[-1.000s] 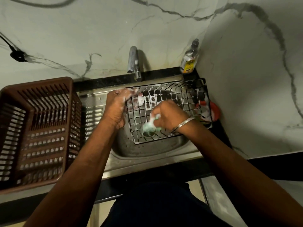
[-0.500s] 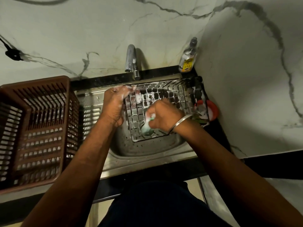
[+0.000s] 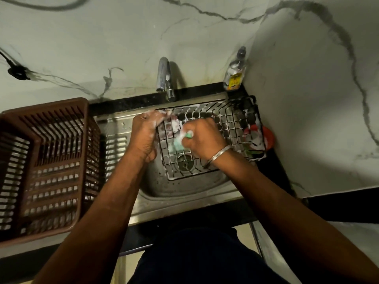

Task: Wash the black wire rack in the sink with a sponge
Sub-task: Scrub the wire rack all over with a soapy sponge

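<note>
The black wire rack [image 3: 229,128] is found lying across the steel sink [image 3: 184,191], its near-left part over the basin and drain [image 3: 185,163] and its right end raised at the sink's right rim. Suds are noted on the wires. The rack's far-left edge is gripped by the left hand [image 3: 144,136], with the fingers curled round the wire and coated in foam. The right hand [image 3: 203,138] is clenched round a green sponge [image 3: 177,144] — the sponge is pressed against the grid towards the rack's left side, just beside the left hand. A metal bangle [image 3: 218,156] is worn on the right wrist. A tap [image 3: 164,76] is mounted at the far side of the sink. A bottle [image 3: 234,73] with a yellow label is stood at the far-right corner, against the marbled wall. A red-orange item [image 3: 268,136] is partly hidden behind the rack's right end — its nature cannot be told. A brown slatted basket [image 3: 41,160] is placed left of the sink.
</note>
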